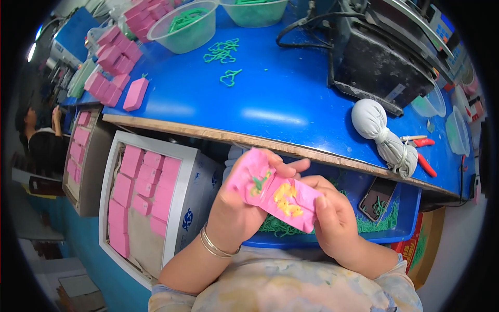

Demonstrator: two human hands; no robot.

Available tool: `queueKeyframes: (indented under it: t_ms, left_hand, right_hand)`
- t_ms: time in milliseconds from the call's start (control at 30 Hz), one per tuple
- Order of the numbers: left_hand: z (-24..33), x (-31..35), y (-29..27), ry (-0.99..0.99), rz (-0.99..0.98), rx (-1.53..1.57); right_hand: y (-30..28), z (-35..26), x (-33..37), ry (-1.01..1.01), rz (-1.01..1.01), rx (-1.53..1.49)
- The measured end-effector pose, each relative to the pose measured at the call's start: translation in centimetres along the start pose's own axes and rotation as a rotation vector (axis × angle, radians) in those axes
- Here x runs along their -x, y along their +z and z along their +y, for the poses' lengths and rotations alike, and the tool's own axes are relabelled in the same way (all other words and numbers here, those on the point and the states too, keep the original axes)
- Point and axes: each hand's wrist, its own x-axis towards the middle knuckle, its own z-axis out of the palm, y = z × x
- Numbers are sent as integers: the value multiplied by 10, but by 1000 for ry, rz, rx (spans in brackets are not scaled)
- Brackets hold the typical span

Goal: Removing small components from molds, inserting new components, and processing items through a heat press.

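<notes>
Both hands hold one flat pink packet (270,190) with a yellow print and a small green mark, just below the blue table's front edge. My left hand (236,208), with thin bracelets on the wrist, grips its left end. My right hand (332,218) grips its right end, thumb on top. Under the hands a blue tray (400,226) holds loose green plastic pieces.
A blue table (280,104) carries pink packets (117,62), two clear bowls of green pieces (184,26), loose green pieces (223,52), a grey tied cloth bundle (382,135), red-handled pliers (423,156) and a black machine (384,57). White boxes (150,197) of pink packets stand at left. Another person (39,140) sits far left.
</notes>
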Motion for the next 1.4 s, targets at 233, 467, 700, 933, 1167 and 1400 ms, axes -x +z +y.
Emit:
queueKeyframes:
  t_ms: [233, 467, 700, 933, 1167, 1400]
  left_hand:
    - [25, 2, 18, -357, -51, 743]
    - [25, 8, 24, -460, -41, 834]
    - [26, 11, 27, -519, 80, 813]
    - [20, 12, 30, -529, 12, 757]
    - [15, 12, 27, -497, -114, 664]
    - [26, 9, 39, -493, 167, 230]
  right_hand:
    - [-10, -2, 21, 419, -651, -394]
    - [-21, -6, 20, 327, -663, -218]
    - [-36, -32, -3, 118, -365, -4]
    - [-32, -58, -32, -197, -263, 320]
    - [-22, -67, -59, -370, -320, 466]
    - [-20, -64, -59, -278, -361, 495]
